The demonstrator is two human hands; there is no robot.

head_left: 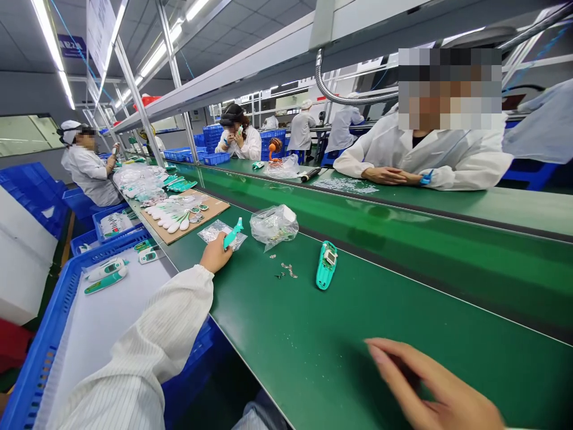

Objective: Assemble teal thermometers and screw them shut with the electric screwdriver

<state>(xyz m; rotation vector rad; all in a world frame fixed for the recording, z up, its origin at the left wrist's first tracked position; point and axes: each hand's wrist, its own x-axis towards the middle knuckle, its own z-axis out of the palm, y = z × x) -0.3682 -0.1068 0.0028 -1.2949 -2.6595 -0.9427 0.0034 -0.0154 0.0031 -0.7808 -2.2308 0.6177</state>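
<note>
My left hand [216,253] is closed on a small teal plastic part [233,233], held over a clear bag of small pieces [213,229] on the green bench [277,322]. My right hand [434,382] is at the lower right above the bench, its thumb and index finger extended and nothing seen between them; the other fingers are partly hidden. A teal device shell [326,266] with a white inner component lies at mid-bench. Left of it are several tiny metal pieces [290,270] and a crumpled clear bag [274,226].
A cardboard sheet [211,209] bears white handles and round parts. Blue trays with thermometer-like devices [107,276] stand at the left. A green conveyor belt [403,233] runs behind the bench. Across it, a person in white rests their hands [391,175] on the far table.
</note>
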